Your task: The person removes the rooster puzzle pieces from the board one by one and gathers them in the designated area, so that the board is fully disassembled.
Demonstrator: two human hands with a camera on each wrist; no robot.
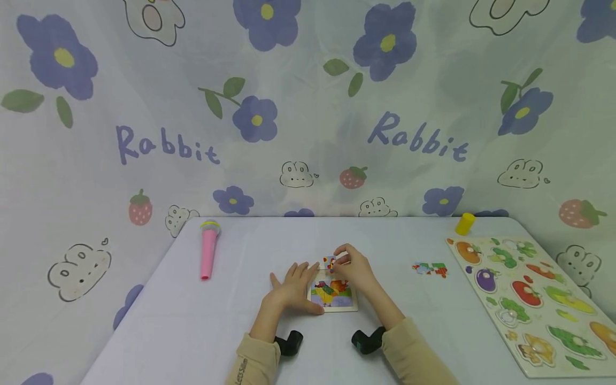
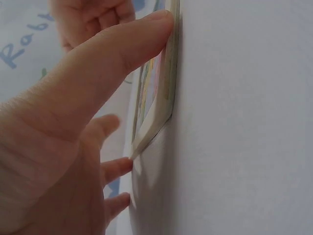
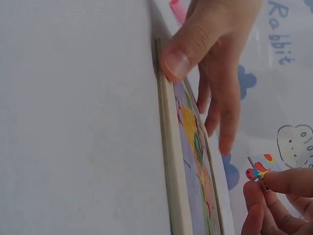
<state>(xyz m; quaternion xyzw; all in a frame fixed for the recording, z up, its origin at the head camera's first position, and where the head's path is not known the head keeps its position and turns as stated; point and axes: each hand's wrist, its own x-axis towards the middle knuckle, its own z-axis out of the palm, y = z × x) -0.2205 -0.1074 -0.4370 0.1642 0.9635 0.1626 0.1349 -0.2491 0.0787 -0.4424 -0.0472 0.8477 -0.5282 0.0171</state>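
A small jigsaw board with a pale wooden frame (image 1: 340, 309) lies on the white table, showing a colourful picture of a bird in its lower part. My left hand (image 1: 290, 293) rests along its left side with fingers spread. In the left wrist view, the thumb (image 2: 132, 36) presses on the frame's near edge. Over the far edge of the board, my right hand (image 1: 357, 271) pinches a jigsaw piece (image 3: 263, 164) between thumb and fingertips. Red, yellow and blue show on that piece, and it stands tilted.
Joined loose jigsaw pieces (image 1: 430, 269) lie to the right. Beyond them are a vegetable peg board (image 1: 486, 307) and a yellow cylinder (image 1: 465, 224). A pink toy microphone (image 1: 209, 251) lies at the left. Dark wrist devices (image 1: 368, 340) sit near both sleeves.
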